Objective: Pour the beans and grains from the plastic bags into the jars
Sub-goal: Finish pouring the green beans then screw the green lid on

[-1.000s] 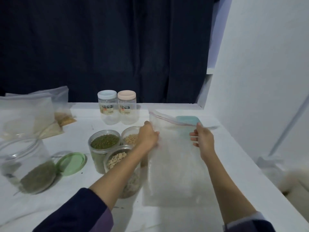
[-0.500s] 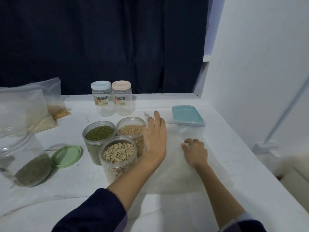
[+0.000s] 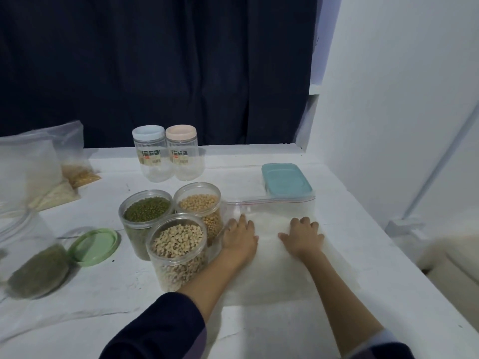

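Note:
An empty clear zip bag (image 3: 272, 255) lies flat on the white table (image 3: 363, 268). My left hand (image 3: 239, 238) and my right hand (image 3: 302, 237) both press on it, palms down, fingers fairly straight. Just left of the bag stand three open jars: green mung beans (image 3: 146, 211), soybeans (image 3: 199, 203) and pale speckled beans (image 3: 177, 242). At the far left a big clear jar (image 3: 31, 260) holds some green beans, its green lid (image 3: 94, 246) beside it. Bags of grain (image 3: 39, 177) lie at the back left.
Two empty lidded jars, one white-lidded (image 3: 149, 154), one peach-lidded (image 3: 182, 152), stand at the back. A teal container lid (image 3: 285, 182) sits just beyond the bag's zip edge. A white wall (image 3: 388, 125) borders the table on the right; a dark curtain hangs behind.
The bag was held upright in both hands a second ago. It now lies flat on the table, and both hands have come down on it, palms pressing.

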A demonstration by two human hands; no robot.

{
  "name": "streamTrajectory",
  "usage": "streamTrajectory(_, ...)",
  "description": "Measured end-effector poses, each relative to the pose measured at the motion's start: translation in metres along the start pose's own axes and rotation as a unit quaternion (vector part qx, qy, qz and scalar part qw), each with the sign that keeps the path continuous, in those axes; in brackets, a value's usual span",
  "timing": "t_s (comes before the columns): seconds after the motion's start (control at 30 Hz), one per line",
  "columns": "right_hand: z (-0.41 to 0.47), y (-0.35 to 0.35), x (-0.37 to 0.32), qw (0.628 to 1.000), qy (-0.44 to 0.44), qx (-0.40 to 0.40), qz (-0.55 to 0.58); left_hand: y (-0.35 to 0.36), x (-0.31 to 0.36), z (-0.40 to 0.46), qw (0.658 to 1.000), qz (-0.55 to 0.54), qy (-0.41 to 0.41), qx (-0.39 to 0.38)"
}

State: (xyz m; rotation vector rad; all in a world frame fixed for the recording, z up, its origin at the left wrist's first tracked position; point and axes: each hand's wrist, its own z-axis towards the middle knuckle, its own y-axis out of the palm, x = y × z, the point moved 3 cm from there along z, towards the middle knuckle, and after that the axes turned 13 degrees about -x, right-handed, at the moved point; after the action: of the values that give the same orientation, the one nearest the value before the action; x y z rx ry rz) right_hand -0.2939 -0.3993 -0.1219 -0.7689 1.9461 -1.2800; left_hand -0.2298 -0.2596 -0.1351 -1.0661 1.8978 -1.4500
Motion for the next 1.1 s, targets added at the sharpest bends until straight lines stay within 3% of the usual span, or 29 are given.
streamTrajectory(0.17,0.008,-0.038,-0.026,0.978,-0.066,0.190,0.059,-0.031,0.017,0.010,0.990,-0.062,0.040,0.117)
streamTrajectory(0.27,0.026,-0.052,-0.041,0.968,-0.126,0.201,0.079,-0.044,0.023,0.029,0.977,-0.099,0.077,0.174)
streamTrajectory(0.47,0.061,-0.056,-0.056,0.990,-0.066,0.108,-0.069,-0.018,0.028,0.057,0.990,-0.090,0.062,0.086)
streamTrajectory(0.73,0.100,-0.058,-0.063,0.982,-0.059,0.093,-0.151,-0.021,0.034,0.080,0.996,-0.052,0.039,-0.061)
streamTrajectory(1.1,0.094,-0.094,-0.078,0.967,-0.077,0.098,-0.223,-0.041,0.039,0.089,0.994,-0.048,0.030,-0.097)
